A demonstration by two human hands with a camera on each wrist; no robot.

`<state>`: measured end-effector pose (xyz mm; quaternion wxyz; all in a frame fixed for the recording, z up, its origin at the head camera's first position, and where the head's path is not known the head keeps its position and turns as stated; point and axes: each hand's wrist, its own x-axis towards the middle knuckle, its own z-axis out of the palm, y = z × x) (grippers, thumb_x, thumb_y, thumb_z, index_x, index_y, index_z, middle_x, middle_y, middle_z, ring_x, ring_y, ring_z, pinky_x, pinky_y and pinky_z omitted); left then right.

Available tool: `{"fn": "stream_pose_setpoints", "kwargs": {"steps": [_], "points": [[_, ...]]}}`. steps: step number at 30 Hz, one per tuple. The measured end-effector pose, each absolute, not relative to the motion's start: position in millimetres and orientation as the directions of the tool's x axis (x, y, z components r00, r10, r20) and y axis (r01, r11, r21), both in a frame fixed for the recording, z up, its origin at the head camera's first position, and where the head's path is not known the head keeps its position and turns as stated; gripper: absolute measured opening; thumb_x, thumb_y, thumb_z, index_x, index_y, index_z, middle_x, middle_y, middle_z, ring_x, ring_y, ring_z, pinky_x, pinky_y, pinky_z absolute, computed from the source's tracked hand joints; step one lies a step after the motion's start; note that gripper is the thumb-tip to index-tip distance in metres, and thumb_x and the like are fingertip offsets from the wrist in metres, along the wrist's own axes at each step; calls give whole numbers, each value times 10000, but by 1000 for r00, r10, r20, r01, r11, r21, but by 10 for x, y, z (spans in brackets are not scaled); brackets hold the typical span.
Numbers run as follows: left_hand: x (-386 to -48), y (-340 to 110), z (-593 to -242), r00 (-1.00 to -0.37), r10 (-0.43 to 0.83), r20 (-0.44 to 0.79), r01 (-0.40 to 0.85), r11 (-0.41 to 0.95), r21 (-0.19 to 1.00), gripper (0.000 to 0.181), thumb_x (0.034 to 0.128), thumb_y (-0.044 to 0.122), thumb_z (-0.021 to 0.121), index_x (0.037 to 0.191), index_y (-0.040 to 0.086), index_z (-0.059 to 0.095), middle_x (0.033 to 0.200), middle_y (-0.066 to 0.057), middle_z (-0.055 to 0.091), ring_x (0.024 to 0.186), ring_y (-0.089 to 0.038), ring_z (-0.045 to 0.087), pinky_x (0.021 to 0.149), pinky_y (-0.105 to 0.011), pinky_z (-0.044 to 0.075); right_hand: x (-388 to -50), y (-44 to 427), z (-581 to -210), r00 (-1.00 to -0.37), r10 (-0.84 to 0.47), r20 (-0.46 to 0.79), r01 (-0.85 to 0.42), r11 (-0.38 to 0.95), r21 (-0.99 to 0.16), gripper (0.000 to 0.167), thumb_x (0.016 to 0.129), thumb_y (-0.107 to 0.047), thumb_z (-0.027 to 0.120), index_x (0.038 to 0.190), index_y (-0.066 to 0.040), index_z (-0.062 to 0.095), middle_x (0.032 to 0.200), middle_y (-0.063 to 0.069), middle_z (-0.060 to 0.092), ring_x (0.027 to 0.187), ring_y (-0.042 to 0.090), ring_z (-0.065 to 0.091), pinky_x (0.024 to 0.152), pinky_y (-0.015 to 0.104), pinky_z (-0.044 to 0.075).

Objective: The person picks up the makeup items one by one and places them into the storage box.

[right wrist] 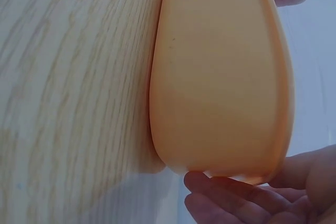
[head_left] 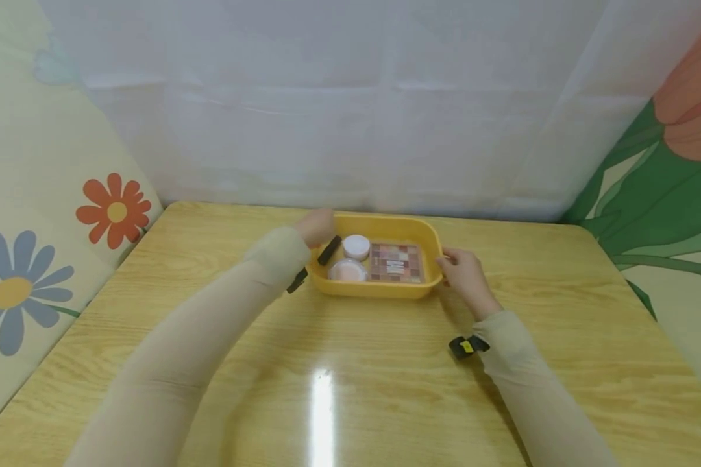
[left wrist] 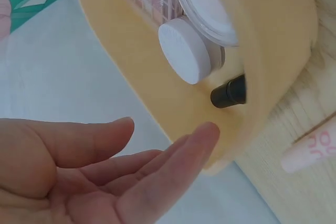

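A yellow tray (head_left: 380, 290) stands near the table's back edge. In it lie a makeup palette (head_left: 396, 263), a white round jar (head_left: 356, 246), a clear-lidded round compact (head_left: 348, 271) and a black tube (head_left: 330, 250). My left hand (left wrist: 121, 171) is at the tray's left end, thumb and fingers apart with nothing between them; whether a fingertip touches the wall I cannot tell. At the opposite end, my right hand (head_left: 463, 275) pinches the rim, its fingers (right wrist: 236, 200) against the outer wall.
In the left wrist view, a pale pink tube (left wrist: 313, 148) with lettering lies on the table outside the tray. A white cloth (head_left: 362, 117) hangs behind the wooden table (head_left: 397, 389). Flower-printed panels (head_left: 29, 194) flank both sides.
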<state>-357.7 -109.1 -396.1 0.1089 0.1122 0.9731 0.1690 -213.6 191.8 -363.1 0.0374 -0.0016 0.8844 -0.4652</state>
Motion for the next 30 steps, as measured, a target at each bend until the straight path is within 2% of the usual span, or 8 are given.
{"fn": "stream_pose_setpoints", "kwargs": {"steps": [2,4,7,11,14,20,25,30], "points": [[-3243,-1016,-3613,-952,231,-202,146,920,364,157,845,-52,418,875,-28,570,773,-105,559,554,-174,521,440,-240,457,-2136,1923,-3636,-997,-33,-68,37,569,-822,417,1009,-47,470,1363,166,412,1231,357,552,707,123,597,624,245,549],[-3157,-1018,-3527,-953,222,-207,138,925,355,215,837,-55,417,971,-62,585,854,-137,580,644,-209,542,512,-274,489,-2138,1928,-3642,-997,-30,-69,40,570,-821,417,1008,-46,471,1363,165,413,1233,356,551,716,134,602,624,241,548],[-2629,-929,-3011,-950,198,-241,105,931,350,238,857,-64,418,1026,-89,583,927,-163,567,729,-238,523,601,-308,487,-2137,1934,-3648,-997,-29,-67,39,570,-821,415,1008,-44,468,1360,169,413,1235,357,549,720,130,601,623,238,547],[-2745,-1022,-3212,-960,228,-162,154,914,376,166,821,-55,413,860,-44,574,860,-165,561,726,-268,528,619,-337,497,-2133,1940,-3649,-998,-29,-58,32,567,-823,409,1006,-39,469,1351,175,421,1230,359,549,718,122,601,609,222,543],[-2678,-1031,-3182,-971,192,-145,108,885,452,158,814,-78,403,836,-48,557,838,-170,545,738,-279,522,648,-356,500,-2134,1945,-3653,-998,-30,-54,28,562,-827,405,1005,-37,469,1348,174,426,1222,358,554,690,94,585,592,200,530],[-2370,-1046,-2957,-979,125,-161,17,836,549,207,861,-56,443,1021,-127,552,944,-202,551,866,-315,523,782,-407,498,-2133,1950,-3650,-998,-24,-54,32,556,-830,406,1005,-39,471,1346,176,426,1222,359,553,663,65,566,579,185,517],[-2316,-1123,-2953,-978,101,-184,-23,822,570,408,897,-25,445,1276,-174,459,1307,-319,499,1230,-420,467,1064,-469,391,-2128,1941,-3644,-998,-29,-51,26,561,-828,398,1003,-31,469,1338,178,434,1215,360,556,663,73,571,588,204,531],[-2323,-1185,-2981,-973,83,-216,-58,817,574,456,920,-36,423,1357,-163,396,1403,-323,418,1313,-440,386,1105,-489,338,-2128,1932,-3633,-999,-27,-46,22,569,-822,392,1002,-28,467,1335,178,441,1211,360,559,692,101,592,603,230,547]]}}
